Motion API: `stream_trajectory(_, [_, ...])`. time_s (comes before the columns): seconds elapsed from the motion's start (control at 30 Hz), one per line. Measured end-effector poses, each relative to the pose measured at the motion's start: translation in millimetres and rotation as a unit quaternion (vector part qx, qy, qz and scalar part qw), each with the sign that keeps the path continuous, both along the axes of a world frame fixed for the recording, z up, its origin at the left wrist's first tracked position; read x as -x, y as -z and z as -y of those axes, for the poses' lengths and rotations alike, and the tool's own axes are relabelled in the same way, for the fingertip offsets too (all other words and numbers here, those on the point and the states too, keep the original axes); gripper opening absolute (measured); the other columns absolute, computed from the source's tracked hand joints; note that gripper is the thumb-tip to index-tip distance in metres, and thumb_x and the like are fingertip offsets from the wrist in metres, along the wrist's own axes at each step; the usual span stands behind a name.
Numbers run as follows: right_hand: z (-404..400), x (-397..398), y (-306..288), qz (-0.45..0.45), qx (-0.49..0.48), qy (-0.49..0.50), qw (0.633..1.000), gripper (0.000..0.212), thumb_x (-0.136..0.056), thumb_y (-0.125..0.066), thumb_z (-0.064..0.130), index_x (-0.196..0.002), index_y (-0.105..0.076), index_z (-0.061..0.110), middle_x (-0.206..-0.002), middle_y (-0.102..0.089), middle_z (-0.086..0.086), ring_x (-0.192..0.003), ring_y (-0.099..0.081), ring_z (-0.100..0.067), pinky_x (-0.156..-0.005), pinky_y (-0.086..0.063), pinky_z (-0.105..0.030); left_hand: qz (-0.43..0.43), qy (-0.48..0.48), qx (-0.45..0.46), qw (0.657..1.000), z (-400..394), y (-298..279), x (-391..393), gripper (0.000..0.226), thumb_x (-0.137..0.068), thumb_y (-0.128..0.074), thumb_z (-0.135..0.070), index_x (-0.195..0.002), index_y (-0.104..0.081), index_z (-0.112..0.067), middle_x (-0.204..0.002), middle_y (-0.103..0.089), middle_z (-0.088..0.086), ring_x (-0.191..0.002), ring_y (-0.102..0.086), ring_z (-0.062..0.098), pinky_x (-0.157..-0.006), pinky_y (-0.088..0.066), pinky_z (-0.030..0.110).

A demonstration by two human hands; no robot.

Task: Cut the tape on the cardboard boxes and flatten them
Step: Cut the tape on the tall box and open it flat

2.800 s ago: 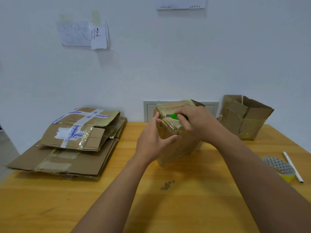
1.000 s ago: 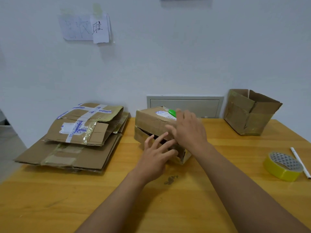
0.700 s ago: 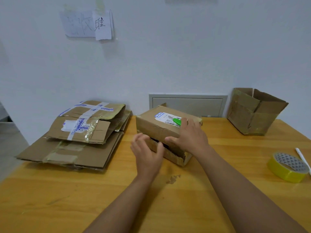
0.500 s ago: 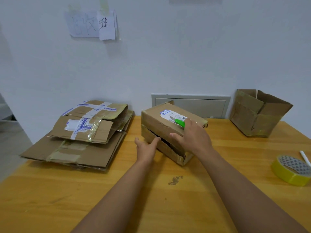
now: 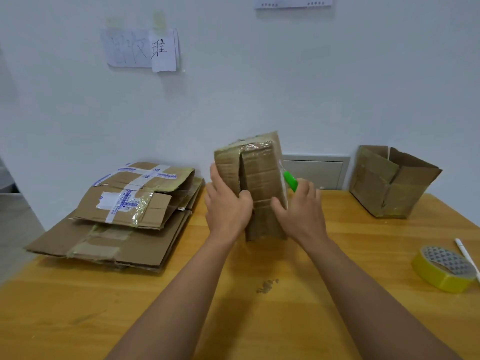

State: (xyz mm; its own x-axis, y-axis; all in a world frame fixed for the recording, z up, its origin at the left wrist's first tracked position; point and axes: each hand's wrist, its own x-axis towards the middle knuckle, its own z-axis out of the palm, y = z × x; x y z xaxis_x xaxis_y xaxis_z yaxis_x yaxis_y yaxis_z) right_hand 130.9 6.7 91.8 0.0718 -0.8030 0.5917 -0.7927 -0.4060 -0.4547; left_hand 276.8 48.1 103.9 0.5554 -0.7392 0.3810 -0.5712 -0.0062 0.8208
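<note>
A small taped cardboard box [image 5: 262, 178] stands on end at the middle of the wooden table [image 5: 259, 307], its taped, split face turned toward me. My left hand [image 5: 227, 206] grips its left flap, thumb hooked into the gap. My right hand [image 5: 301, 211] holds the box's right side, thumb on the front. A green box cutter [image 5: 290, 180] sticks up from between that hand and the box.
A stack of flattened boxes [image 5: 117, 216] lies at the left of the table. An open cardboard box [image 5: 389, 180] sits tipped at the back right. A yellow tape roll [image 5: 444, 268] and a white pen [image 5: 466, 254] lie near the right edge.
The box lay flat on the table half a second ago; both hands have tipped it up onto its end. My left thumb has moved into the slit.
</note>
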Motion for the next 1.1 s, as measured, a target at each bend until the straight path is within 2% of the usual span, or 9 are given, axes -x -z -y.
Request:
stream_trajectory(0.17, [-5.7, -14.0, 0.0, 0.072, 0.013, -0.015, 0.997, 0.077, -0.069, -0.068, 0.064, -0.110, -0.035, 0.007, -0.111, -0.035, -0.006, -0.103, -0.038, -0.024, -0.083, -0.045, -0.037, 0.148, -0.001, -0.034, 0.988, -11.5, 2.3, 8.0, 0.072, -0.096, -0.043, -0.045, -0.155, -0.006, -0.030, -0.130, -0.042, 0.006, -0.113, -0.045, 0.023, -0.081, -0.041, 0.036])
stream_trajectory(0.37, [-14.5, -16.8, -2.7, 0.012, 0.109, 0.009, 0.994, 0.070, -0.072, -0.075, 0.051, -0.108, -0.030, 0.011, -0.124, -0.041, -0.018, -0.102, -0.052, -0.035, -0.064, -0.056, -0.043, 0.176, -0.012, -0.024, 0.984, -16.1, 9.8, 12.4, 0.074, -0.095, -0.045, -0.048, -0.156, -0.009, -0.025, -0.126, -0.045, 0.008, -0.109, -0.048, 0.025, -0.074, -0.042, 0.035])
stream_trajectory(0.53, [-16.9, -20.9, -4.0, -0.001, 0.034, 0.000, 0.999, 0.061, -0.083, -0.067, 0.044, -0.113, -0.021, 0.017, -0.140, -0.034, -0.018, -0.114, -0.048, -0.037, -0.077, -0.052, -0.045, 0.189, 0.001, -0.008, 0.982, -16.7, 6.7, 19.1, 0.070, -0.096, -0.037, -0.046, -0.157, -0.010, -0.025, -0.119, -0.049, 0.006, -0.100, -0.049, 0.022, -0.075, -0.052, 0.041])
stream_trajectory(0.67, [-8.6, -11.5, -6.9, 0.086, -0.012, -0.015, 0.996, 0.058, -0.084, -0.068, 0.036, -0.119, -0.028, 0.012, -0.114, -0.050, -0.009, -0.091, -0.056, -0.027, -0.063, -0.050, -0.037, 0.137, 0.062, 0.029, 0.988, -15.2, -1.0, 9.5, 0.061, -0.096, -0.032, -0.034, -0.154, -0.019, -0.023, -0.089, -0.061, 0.001, -0.076, -0.058, 0.019, -0.066, -0.054, 0.046])
stream_trajectory(0.77, [-8.5, -7.4, -6.0, 0.134, -0.018, -0.055, 0.989, 0.047, -0.085, -0.065, 0.029, -0.116, -0.035, 0.012, -0.092, -0.050, -0.001, -0.066, -0.048, -0.011, -0.049, -0.036, -0.021, 0.110, 0.084, 0.042, 0.989, -15.1, -4.9, 3.3, 0.049, -0.102, -0.038, -0.018, -0.150, -0.028, -0.020, -0.074, -0.059, -0.001, -0.067, -0.058, 0.017, -0.065, -0.053, 0.048])
stream_trajectory(0.9, [-12.1, -1.1, -5.1, 0.196, -0.026, -0.117, 0.973, 0.022, -0.089, -0.057, 0.018, -0.101, -0.039, 0.013, -0.073, -0.046, 0.002, -0.055, -0.043, -0.010, -0.044, -0.034, -0.025, 0.058, 0.063, 0.086, 0.993, -15.6, 2.7, -13.3, 0.065, -0.103, -0.044, -0.011, -0.155, -0.013, -0.034, -0.098, -0.059, -0.003, -0.081, -0.062, 0.019, -0.070, -0.056, 0.043])
stream_trajectory(0.97, [-12.9, 5.8, -5.4, 0.218, -0.016, -0.129, 0.967, 0.014, -0.092, -0.053, 0.011, -0.095, -0.040, 0.013, -0.066, -0.043, 0.003, -0.050, -0.039, -0.009, -0.042, -0.032, -0.027, 0.053, 0.054, 0.109, 0.991, -15.4, 7.2, -20.9, 0.075, -0.102, -0.047, -0.009, -0.154, -0.006, -0.045, -0.113, -0.050, -0.006, -0.089, -0.060, 0.014, -0.070, -0.054, 0.031])
stream_trajectory(1.03, [-14.1, 8.4, -5.4, 0.230, -0.001, -0.135, 0.964, 0.012, -0.094, -0.051, 0.008, -0.093, -0.040, 0.013, -0.063, -0.042, 0.003, -0.047, -0.038, -0.007, -0.041, -0.032, -0.029, 0.100, 0.040, 0.125, 0.986, -13.1, 10.7, -23.4, 0.075, -0.101, -0.048, -0.006, -0.153, -0.011, -0.046, -0.121, -0.045, -0.008, -0.091, -0.055, 0.009, -0.068, -0.046, 0.018])
stream_trajectory(1.1, [-16.1, 5.8, -5.3, 0.241, 0.011, -0.138, 0.960, 0.008, -0.097, -0.050, 0.010, -0.096, -0.042, 0.012, -0.063, -0.043, 0.002, -0.045, -0.041, -0.007, -0.041, -0.034, -0.028, 0.149, 0.021, 0.113, 0.982, -8.5, 13.9, -22.6, 0.069, -0.099, -0.049, -0.002, -0.153, -0.027, -0.039, -0.133, -0.044, -0.002, -0.097, -0.056, 0.013, -0.072, -0.047, 0.017])
